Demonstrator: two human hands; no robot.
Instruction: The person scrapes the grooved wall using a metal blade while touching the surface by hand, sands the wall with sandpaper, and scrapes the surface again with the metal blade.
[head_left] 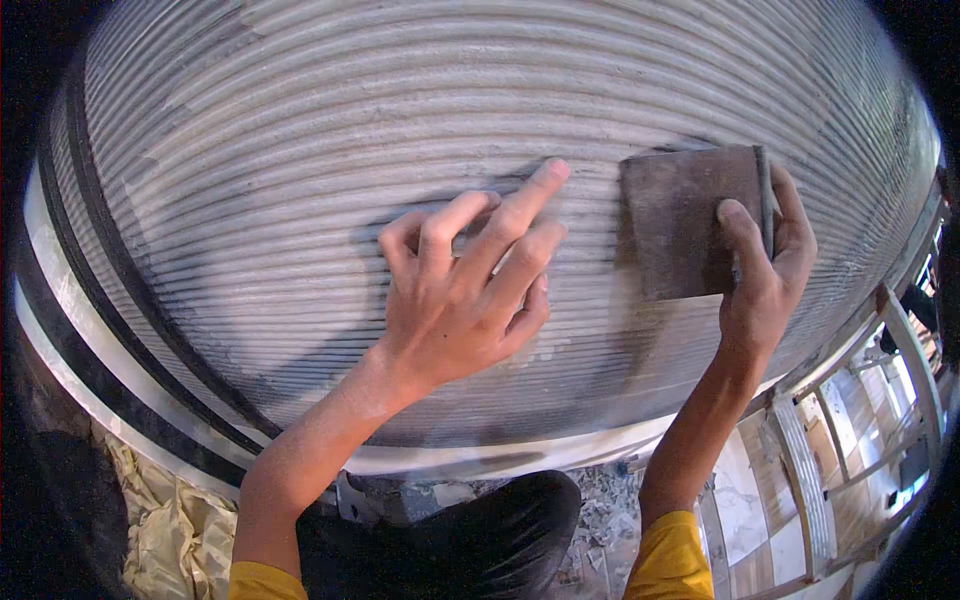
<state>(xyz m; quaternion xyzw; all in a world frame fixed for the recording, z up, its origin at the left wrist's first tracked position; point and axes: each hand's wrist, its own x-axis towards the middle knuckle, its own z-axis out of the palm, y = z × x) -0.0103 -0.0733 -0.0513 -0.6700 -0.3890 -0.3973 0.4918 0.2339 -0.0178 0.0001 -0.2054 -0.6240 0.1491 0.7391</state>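
- Right hand (768,282): fingers closed on the brown pad (688,225), thumb on its face, the others behind its right edge. I judge this 1-sided grip the main weak point; pressure at the free left edge could twist the pad loose.
- Left hand (455,300): fingers spread and bent, nothing visible in them. I cannot confirm which fingertips touch the ribbed surface (300,130). If this hand is bearing weight, dust could make it slip.
- Pad location: right of the left hand, in front of the ribbed surface. I cannot tell whether its back lies flat. A tilted pad could load only a few ribs and mark them unevenly.
- Left side: dark bands (165,320) border the ribs. A stroke carried too far could scuff them.
- Below: a dark-trousered leg (450,540) sits near scattered debris (600,510); a shifted foot could slide.
- Lower right: a ladder-like frame (805,490). I would watch the right elbow; a wide swing could strike it.
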